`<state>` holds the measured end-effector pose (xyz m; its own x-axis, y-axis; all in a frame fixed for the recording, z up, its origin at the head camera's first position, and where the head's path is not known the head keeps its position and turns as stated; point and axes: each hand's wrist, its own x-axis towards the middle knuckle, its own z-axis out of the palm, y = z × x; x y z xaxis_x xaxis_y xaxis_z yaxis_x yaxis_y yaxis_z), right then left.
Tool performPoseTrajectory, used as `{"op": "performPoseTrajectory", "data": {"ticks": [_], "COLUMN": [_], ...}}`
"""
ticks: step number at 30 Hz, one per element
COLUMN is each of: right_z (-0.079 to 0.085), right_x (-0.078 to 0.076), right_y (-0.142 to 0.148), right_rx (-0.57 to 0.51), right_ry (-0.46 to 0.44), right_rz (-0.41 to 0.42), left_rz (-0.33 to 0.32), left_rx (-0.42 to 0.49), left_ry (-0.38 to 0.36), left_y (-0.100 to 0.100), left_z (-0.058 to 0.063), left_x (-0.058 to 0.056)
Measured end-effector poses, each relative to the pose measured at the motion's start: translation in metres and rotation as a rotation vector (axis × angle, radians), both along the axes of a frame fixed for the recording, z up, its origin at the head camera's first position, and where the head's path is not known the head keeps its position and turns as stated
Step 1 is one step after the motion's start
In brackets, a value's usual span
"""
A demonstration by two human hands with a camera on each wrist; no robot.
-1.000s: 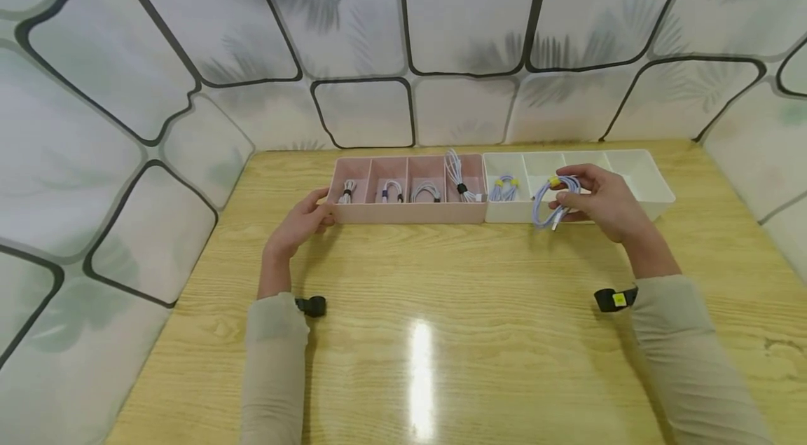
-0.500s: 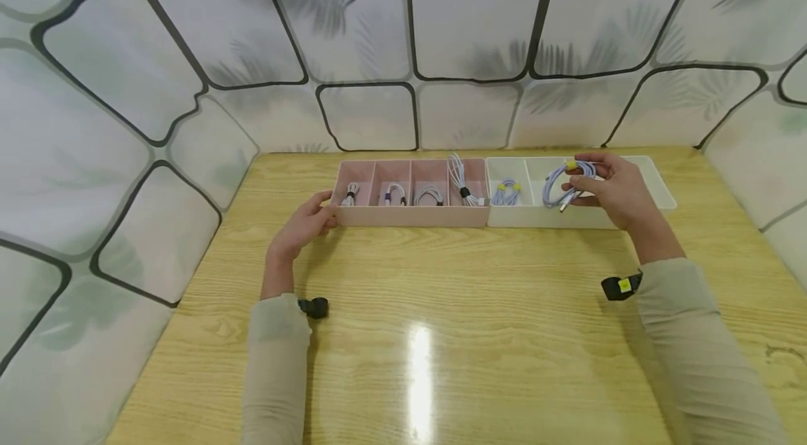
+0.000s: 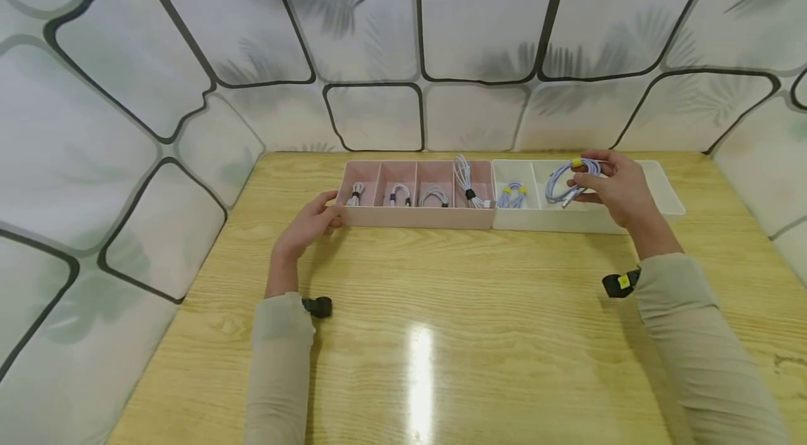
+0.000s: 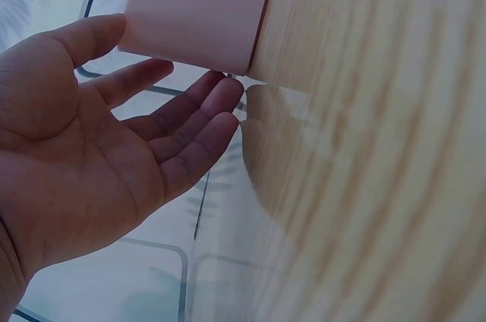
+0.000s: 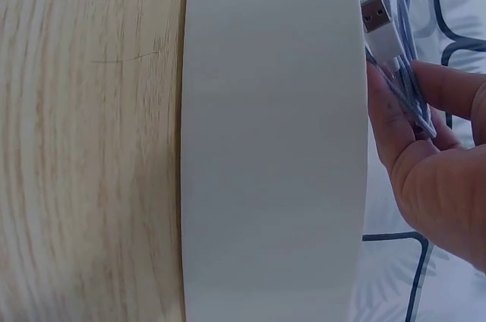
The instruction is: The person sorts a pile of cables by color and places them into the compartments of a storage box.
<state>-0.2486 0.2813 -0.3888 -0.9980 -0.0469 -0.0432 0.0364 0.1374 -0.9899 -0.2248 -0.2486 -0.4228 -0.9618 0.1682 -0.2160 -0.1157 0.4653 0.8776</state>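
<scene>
My right hand [image 3: 623,191] pinches a coiled lavender USB cable [image 3: 553,183] above the white divided box [image 3: 542,221]. In the right wrist view the cable's white USB plug [image 5: 382,29] shows beside the thumb, just past the box's outer wall. My left hand [image 3: 310,222] is at the left end of the pink divided box [image 3: 416,218], fingertips at its corner. The left wrist view shows that palm with its fingers relaxed and slightly bent, right at the pink wall [image 4: 197,11]. Another lavender cable [image 3: 511,197], with yellow ties, lies in the white box's leftmost compartment.
Each pink compartment holds a tied cable: a white one [image 3: 356,194], a white one with dark ends [image 3: 400,194], a grey coil [image 3: 433,197] and a longer white bundle [image 3: 468,186]. The boxes stand end to end on the wooden table [image 3: 479,333], near the patterned wall [image 3: 473,115].
My right hand has moved back and slightly right with the lavender cable, over the white box. The left hand stays at the pink box's end. The head view has shifted slightly.
</scene>
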Motion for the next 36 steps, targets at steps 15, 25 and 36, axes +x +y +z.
{"op": "performPoseTrajectory", "data": {"ticks": [15, 25, 36], "right_z": [-0.001, 0.002, 0.004], "right_x": [-0.005, -0.009, -0.007], "right_y": [-0.004, -0.009, -0.011], "right_rx": [0.189, 0.319, 0.393], "right_ry": [0.023, 0.010, 0.023], "right_rz": [0.073, 0.070, 0.050], "left_rz": [-0.020, -0.005, 0.007], "left_rx": [0.028, 0.013, 0.006], "left_ry": [0.017, 0.003, -0.015], "left_y": [-0.002, -0.002, -0.001], "left_z": [-0.005, -0.004, -0.003], "left_x": [-0.003, -0.003, -0.003]}}
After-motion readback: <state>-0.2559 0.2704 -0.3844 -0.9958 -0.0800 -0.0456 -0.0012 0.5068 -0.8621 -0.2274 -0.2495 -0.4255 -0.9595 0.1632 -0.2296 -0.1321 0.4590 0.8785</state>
